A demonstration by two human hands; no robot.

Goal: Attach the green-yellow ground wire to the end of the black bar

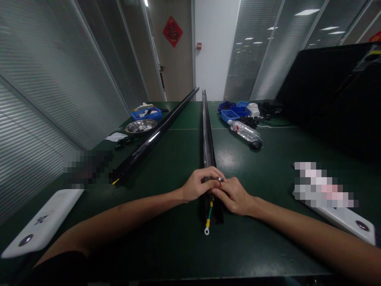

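Note:
A long black rail [207,135] lies on the green table [166,238], running from just in front of me to the far edge. My left hand [198,184] and my right hand [233,195] meet over its near end, fingers curled and pinched together on the rail. Between the fingertips sits a small shiny metal part [219,179]; which hand holds it is unclear. A green-and-yellow wire with a white ring terminal [207,222] sticks out of the rail's near end below my hands.
A second black rail [154,137] lies diagonally to the left. A metal bowl [140,126] and blue bins [146,113] stand at the back left, more blue bins [230,111] and a plastic bottle [246,133] at the back right. White flat devices [41,226], [347,218] lie at both sides.

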